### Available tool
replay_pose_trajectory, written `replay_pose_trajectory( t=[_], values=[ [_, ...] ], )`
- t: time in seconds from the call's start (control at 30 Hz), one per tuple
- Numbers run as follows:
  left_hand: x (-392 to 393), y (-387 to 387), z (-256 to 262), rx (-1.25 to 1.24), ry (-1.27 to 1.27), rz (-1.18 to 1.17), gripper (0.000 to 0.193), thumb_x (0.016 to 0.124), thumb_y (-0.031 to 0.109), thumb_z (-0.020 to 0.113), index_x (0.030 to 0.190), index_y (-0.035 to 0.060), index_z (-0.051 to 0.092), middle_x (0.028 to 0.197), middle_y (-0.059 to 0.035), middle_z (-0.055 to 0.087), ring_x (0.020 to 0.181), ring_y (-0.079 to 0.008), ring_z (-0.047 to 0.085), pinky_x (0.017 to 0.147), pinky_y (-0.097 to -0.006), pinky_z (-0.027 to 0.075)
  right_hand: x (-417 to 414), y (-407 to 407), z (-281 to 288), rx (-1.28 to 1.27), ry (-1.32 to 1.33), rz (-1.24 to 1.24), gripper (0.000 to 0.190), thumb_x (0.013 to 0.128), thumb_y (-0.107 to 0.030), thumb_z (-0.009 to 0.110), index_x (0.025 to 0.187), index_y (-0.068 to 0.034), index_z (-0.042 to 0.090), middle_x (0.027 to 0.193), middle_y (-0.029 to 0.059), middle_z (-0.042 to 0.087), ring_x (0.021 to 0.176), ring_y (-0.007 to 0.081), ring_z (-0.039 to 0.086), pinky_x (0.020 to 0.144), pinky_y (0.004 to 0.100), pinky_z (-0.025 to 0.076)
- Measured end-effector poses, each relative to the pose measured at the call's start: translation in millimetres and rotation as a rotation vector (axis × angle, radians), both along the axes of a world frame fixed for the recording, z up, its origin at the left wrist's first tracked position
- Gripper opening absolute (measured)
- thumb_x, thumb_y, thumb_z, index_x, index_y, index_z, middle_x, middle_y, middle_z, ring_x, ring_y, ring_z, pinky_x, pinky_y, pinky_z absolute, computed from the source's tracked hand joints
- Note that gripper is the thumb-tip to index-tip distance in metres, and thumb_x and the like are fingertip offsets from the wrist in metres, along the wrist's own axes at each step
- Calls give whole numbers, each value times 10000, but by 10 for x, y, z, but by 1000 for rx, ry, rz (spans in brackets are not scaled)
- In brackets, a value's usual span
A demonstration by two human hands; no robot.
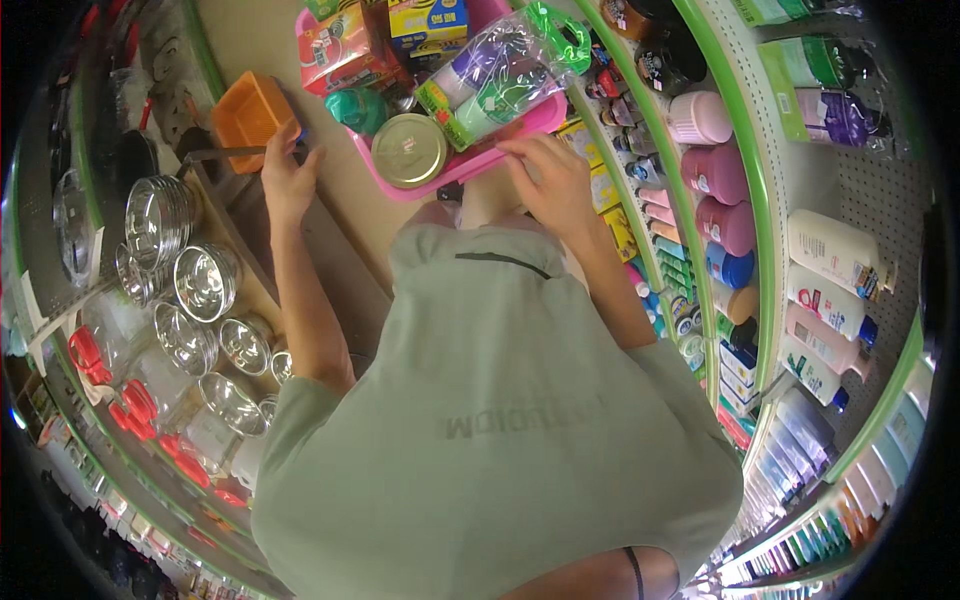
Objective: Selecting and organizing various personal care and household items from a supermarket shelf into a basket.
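At the upper left my left hand (289, 176) has its fingers over the corner of an orange plastic basket (251, 112), thumb held apart; whether it grips the basket I cannot tell. My right hand (553, 180) is loosely curled, its fingertips at the near rim of a pink plastic basket (397, 187) and its thumb apart from them. In the pink basket are a round lidded tin (409, 150), a teal container (356, 111), a red box (341, 49), a yellow and blue box (427, 26) and a clear plastic pack (491, 82) with two bottles and a green handle.
On the left, shelves hold stacked glass bowls (206, 281) and jars with red lids (139, 401). A grey shelf edge (315, 232) lies beneath my left forearm. Shelves on the right carry pink tubs (712, 172) and pump bottles (832, 244), close to my right arm. Tiled floor (337, 180) shows between.
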State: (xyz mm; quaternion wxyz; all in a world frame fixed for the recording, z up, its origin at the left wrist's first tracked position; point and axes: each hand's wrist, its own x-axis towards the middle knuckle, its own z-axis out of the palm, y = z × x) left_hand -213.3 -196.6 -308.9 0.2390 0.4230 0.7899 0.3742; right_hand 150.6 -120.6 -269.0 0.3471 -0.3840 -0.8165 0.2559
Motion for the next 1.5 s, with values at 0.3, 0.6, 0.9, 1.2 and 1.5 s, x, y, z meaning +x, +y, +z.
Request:
replay_pose_trajectory(
  t=[0.3,0.6,0.9,1.2,1.5],
  values=[
    [-107,735,-324,-43,264,-497,780,811,238,778,1492,98,424,1354,-219,549,1234,-398,551,1010,-457,469,-329,-152,51,-101,-103,-159,188,870,-154,684,1051,-121,723,983,63,709,843,263,692,715,364,570],
    [-211,892,13,36,565,-930,489,800,-60,568,1274,57,558,1209,-235,589,1086,-468,579,876,-518,508,-228,-463,-30,-232,-179,-404,200,912,-228,579,1063,-129,666,978,77,658,893,299,676,727,436,570],
    [-539,948,-66,-40,587,-954,497,743,-3,592,1228,104,619,1213,-158,645,954,-418,648,786,-509,538,-249,-627,-291,-52,-218,-436,218,878,-209,659,1072,-118,700,1009,87,699,919,282,691,763,401,577],
    [-292,661,1334,161,584,-804,386,700,-28,709,1071,74,674,1048,-114,696,907,-335,682,789,-405,562,-165,-525,-246,-362,-83,-320,227,881,-200,664,1089,-117,706,1000,89,705,940,306,678,803,407,548],
    [546,389,2402,275,695,-854,451,634,-98,709,1064,32,675,1090,-142,708,951,-330,693,851,-384,552,119,-298,-195,-270,-22,-104,450,858,-200,701,1291,-125,604,1177,94,653,1065,299,641,892,404,531]
  ],
)
